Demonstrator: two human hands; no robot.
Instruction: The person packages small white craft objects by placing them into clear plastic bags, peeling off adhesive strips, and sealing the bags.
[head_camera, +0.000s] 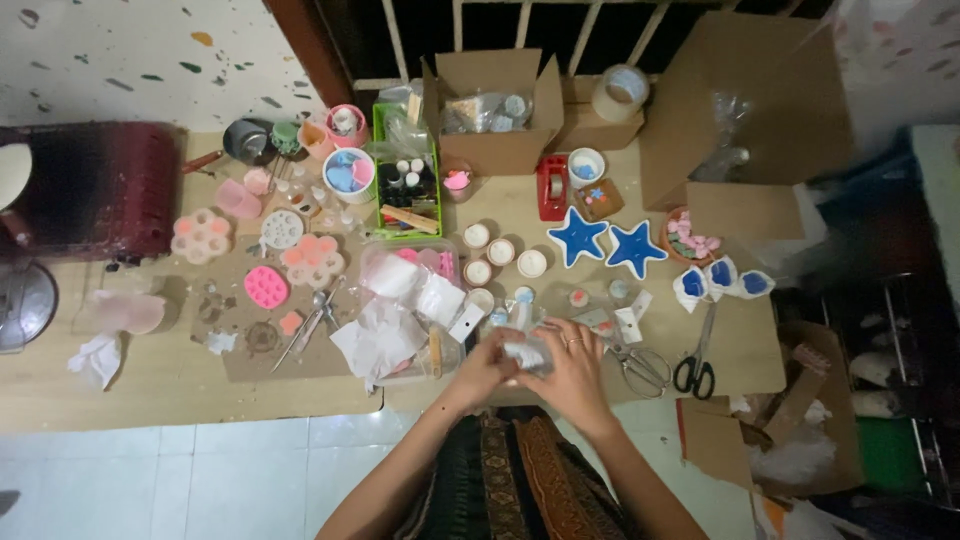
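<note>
Hands, left hand (487, 368) and right hand (570, 365), both curl closed around one small clear-wrapped packet (525, 354).

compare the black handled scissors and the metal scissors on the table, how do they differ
The black handled scissors have dark plastic loops and lie nearly upright in view, blades pointing away from the person. The metal scissors are bare silver throughout, lie slanted, and sit closer to the right hand. Both rest flat on the wooden table, side by side.

A home craft corner; a low wooden table (150, 385) fills mid-frame, crowded with pink silicone moulds (266, 287) and blue star-shaped dishes (578, 238). Open cardboard boxes (500, 150) line the top; white floor tiles (200, 480) show below.
</note>
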